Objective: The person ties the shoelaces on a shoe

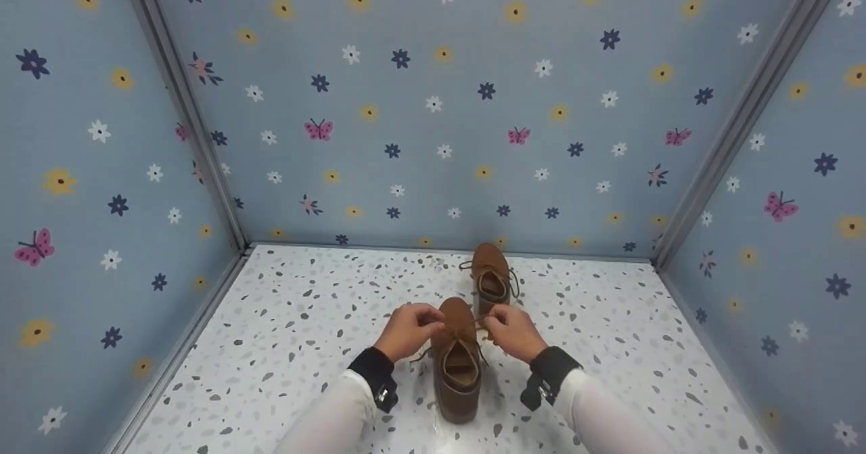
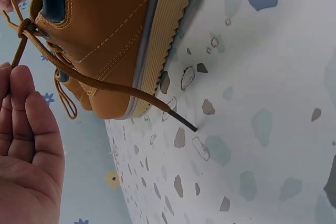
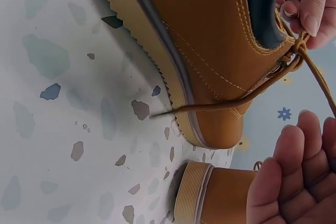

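A brown lace-up shoe [image 1: 457,403] with a dark collar lining and ribbed pale sole stands upright on the floor between my hands, toe pointing away. My left hand [image 1: 406,330] is at the left of its laces, thumb and fingers pinching part of the shoelace [image 2: 105,83]. On the other side my right hand [image 1: 515,332] pinches another part of the lace, drawn out from the knot [image 2: 25,27]. Loose lace ends hang down both sides of the shoe; one tip [image 2: 184,121] reaches close to the floor.
A matching brown shoe [image 1: 488,258] stands farther ahead, slightly right, near the back wall, with its laces spread sideways. Blue flowered panels [image 1: 433,136] enclose the speckled white floor [image 1: 325,291] at the back and both sides, with grey posts [image 1: 189,109] at the corners.
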{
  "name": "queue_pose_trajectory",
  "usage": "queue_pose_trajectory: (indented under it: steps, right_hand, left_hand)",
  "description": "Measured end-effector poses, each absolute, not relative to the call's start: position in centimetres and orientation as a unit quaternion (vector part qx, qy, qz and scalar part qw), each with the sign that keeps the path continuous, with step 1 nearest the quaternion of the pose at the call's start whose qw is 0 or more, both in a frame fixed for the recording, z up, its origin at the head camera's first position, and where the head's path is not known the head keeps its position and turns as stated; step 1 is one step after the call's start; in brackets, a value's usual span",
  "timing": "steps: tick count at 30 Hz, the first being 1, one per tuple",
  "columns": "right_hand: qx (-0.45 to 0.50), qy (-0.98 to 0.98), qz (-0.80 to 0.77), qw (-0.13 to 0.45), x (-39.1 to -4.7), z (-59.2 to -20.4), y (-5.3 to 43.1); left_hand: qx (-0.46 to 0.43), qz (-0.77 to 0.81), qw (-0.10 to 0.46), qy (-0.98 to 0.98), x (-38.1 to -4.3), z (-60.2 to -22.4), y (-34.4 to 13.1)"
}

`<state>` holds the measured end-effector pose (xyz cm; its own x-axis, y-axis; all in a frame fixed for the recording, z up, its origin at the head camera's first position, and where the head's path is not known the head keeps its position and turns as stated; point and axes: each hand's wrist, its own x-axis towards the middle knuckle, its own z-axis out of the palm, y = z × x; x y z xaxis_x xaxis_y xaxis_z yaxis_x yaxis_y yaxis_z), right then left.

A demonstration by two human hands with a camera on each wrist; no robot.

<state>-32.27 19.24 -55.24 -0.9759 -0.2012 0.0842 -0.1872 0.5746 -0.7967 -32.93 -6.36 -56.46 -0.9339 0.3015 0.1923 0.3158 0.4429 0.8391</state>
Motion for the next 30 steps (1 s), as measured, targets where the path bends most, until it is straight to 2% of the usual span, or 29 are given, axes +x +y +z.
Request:
queue_pose_trajectory:
  steps: [8, 20, 30]
  right_hand:
    - [-0.095, 0.910, -0.403, -0.018, -32.3, -55.1, 19.5]
    - [-0.106, 0.936, -0.330, -0.060, -32.0, -55.2, 19.9]
    - [-0.110, 0.941, -0.314, -0.066, -32.2, -55.3, 20.4]
  left_hand:
    - [-0.169, -0.492, -0.011, -0.854, -32.9, -56.1, -6.8]
    - [-0.175, -0.485, -0.004, -0.857, -32.9, -55.9, -7.2]
    - [-0.185, -0.477, 0.002, -0.859, -32.9, -55.9, -7.6]
